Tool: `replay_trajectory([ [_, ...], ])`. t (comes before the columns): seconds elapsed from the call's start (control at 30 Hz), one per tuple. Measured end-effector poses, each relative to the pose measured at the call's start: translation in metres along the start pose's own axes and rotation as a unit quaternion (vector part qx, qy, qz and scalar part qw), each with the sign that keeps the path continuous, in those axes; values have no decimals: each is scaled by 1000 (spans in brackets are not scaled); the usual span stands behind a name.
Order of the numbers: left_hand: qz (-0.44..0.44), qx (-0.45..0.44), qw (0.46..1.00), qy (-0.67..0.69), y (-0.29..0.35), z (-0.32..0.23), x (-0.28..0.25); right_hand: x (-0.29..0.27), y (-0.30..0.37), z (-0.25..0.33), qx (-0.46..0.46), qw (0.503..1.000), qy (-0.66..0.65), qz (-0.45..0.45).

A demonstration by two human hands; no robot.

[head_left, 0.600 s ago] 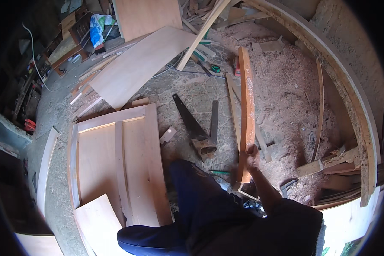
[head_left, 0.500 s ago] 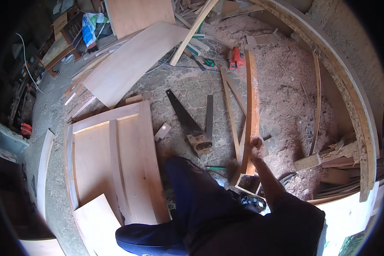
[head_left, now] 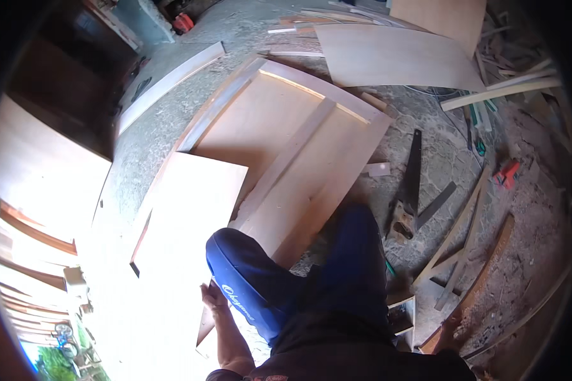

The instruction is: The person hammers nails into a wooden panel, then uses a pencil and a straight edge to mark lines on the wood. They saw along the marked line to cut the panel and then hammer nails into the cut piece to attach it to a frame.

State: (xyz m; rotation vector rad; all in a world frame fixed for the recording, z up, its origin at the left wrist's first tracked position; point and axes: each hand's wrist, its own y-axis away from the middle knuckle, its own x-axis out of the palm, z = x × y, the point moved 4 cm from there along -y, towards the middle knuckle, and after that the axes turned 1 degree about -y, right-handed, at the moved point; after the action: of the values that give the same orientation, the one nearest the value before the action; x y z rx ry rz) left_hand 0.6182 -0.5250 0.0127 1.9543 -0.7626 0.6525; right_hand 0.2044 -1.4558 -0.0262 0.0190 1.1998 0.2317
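Note:
My left hand (head_left: pixel 215 301) is beside my left knee, its fingers curled at the edge of a pale board (head_left: pixel 203 190) that is washed out by glare. That board lies over the near part of a framed wooden panel (head_left: pixel 286 165). At the lower right, my right hand (head_left: pixel 449 333) is closed around the near end of a long, curved-looking wooden beam (head_left: pixel 483 279); shade dims its fingers. A handsaw (head_left: pixel 410 184) lies on the floor beyond my right knee, with a dark flat strip (head_left: pixel 436 204) beside it.
Thin wooden strips (head_left: pixel 454 238) lie between saw and beam. A red power tool (head_left: pixel 506 174) and a green tape measure (head_left: pixel 480 147) are farther right. A large plywood sheet (head_left: pixel 394 57) lies at the back. A small open box (head_left: pixel 401 315) stands by my right leg.
My view has swung left, so the panel now sits mid-frame and the beam at lower right. My left hand has come into view. My right hand still holds the beam, which looks lower.

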Motion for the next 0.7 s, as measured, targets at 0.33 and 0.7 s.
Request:
replay_trajectory([
  [0.33, 37, -29, 999, -1, -9, 69, 56, 186, 113, 477, -268, 816, -290, 423],
  [0.7, 244, -70, 955, -152, 78, 101, 159, 289, 507, 669, -107, 509, -172, 836],
])
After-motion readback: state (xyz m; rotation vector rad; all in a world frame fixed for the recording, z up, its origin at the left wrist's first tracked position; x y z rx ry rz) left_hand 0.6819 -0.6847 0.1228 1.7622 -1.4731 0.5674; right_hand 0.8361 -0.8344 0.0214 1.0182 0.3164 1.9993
